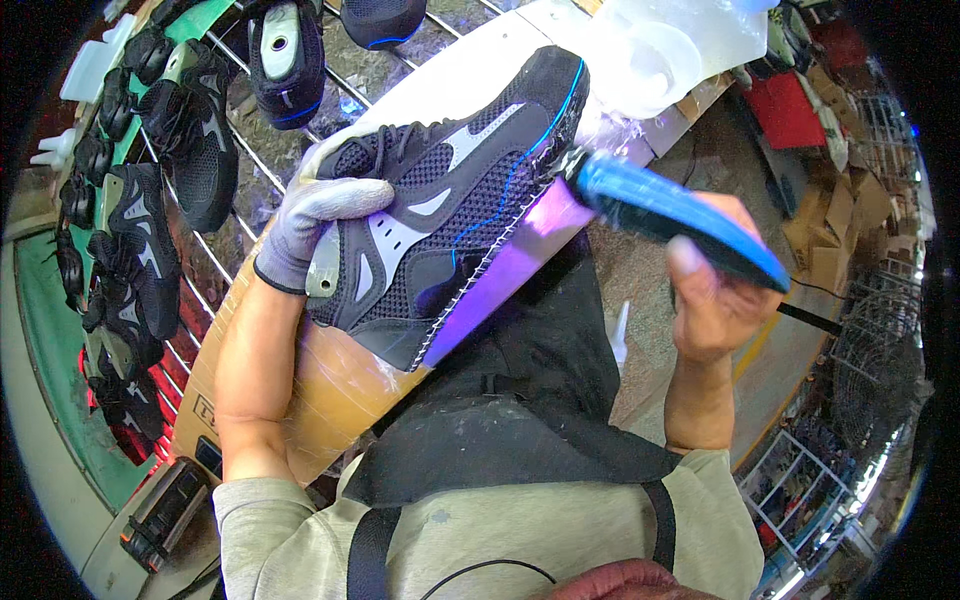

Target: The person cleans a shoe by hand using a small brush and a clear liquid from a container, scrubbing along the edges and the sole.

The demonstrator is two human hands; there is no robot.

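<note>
A black and grey mesh sneaker upper (440, 210), with pale grey overlays and blue lines, lies on its side in front of me, toe to the upper right. White stitching runs along its lower edge. My left hand (320, 210), in a pale grey glove, is closed round the ankle opening, thumb across the side. A light green last (322, 278) shows at the heel. My bare right hand (715, 290) grips a blue-handled brush (670, 205). Its blurred dark tip is at the stitched edge near the forefoot; whether it touches cannot be made out.
Several black shoes (205, 150) on lasts stand on a metal-rod rack (250, 150) at the left and far side. A translucent white tub (655, 75) is at the far right of the cardboard-covered board (340, 390). Cardboard boxes (835, 215) and a wire-cage fan (880, 340) are farther right.
</note>
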